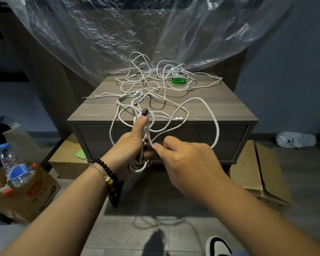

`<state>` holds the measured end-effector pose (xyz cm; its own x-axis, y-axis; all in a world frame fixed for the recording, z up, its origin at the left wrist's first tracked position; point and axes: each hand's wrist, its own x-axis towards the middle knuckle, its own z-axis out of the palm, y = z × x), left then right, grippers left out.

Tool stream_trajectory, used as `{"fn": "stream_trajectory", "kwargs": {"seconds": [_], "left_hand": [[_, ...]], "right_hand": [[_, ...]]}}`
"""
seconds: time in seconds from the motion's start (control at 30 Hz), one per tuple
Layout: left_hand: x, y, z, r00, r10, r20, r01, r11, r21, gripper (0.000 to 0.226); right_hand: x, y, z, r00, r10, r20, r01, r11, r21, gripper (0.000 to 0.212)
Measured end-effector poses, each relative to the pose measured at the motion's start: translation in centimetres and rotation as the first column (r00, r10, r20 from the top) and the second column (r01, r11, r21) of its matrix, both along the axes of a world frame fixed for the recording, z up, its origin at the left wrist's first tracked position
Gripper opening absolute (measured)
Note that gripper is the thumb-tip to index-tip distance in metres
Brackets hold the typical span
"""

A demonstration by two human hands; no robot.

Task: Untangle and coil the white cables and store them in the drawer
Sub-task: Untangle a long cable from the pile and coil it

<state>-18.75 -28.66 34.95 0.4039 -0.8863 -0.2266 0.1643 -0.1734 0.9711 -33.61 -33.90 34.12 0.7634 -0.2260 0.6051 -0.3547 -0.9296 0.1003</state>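
Note:
A tangle of white cables [155, 85] sprawls over the top of a grey wooden nightstand [220, 106]. Its drawer [192, 137] is closed. In front of the drawer my left hand [131, 145] grips a bundle of coiled white cable loops [139, 163], thumb pointing up. My right hand [185, 159] pinches a strand of the thick white cable [211, 111] just right of the left hand. That cable arcs in a wide loop over the front edge of the nightstand.
A green ring-shaped object [178, 80] lies among the cables at the back. Clear plastic sheeting [137, 34] hangs behind. Cardboard boxes [262, 170] flank the nightstand; a left box [26, 193] holds a water bottle [13, 167]. My shoe [218, 246] is on the floor.

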Motion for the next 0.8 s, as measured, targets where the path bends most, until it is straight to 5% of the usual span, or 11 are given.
{"fn": "stream_trajectory", "kwargs": {"seconds": [0.33, 0.4, 0.8], "left_hand": [[0.4, 0.5, 0.7, 0.991, 0.044, 0.128, -0.035, 0.997, -0.070, 0.038], [0.4, 0.4, 0.7, 0.979, 0.107, 0.176, -0.094, 0.992, -0.084, 0.034], [0.7, -0.2, 1.3, 0.916, 0.363, -0.172, -0.400, 0.865, -0.304, 0.033]], "right_hand": [[0.7, 1.7, -0.1, 0.997, 0.077, -0.015, -0.075, 0.992, 0.101, 0.007], [0.7, 1.9, -0.1, 0.994, 0.107, 0.013, -0.107, 0.978, 0.179, 0.020], [1.0, 2.1, -0.3, 0.954, 0.244, 0.172, -0.296, 0.846, 0.444, 0.038]]}}
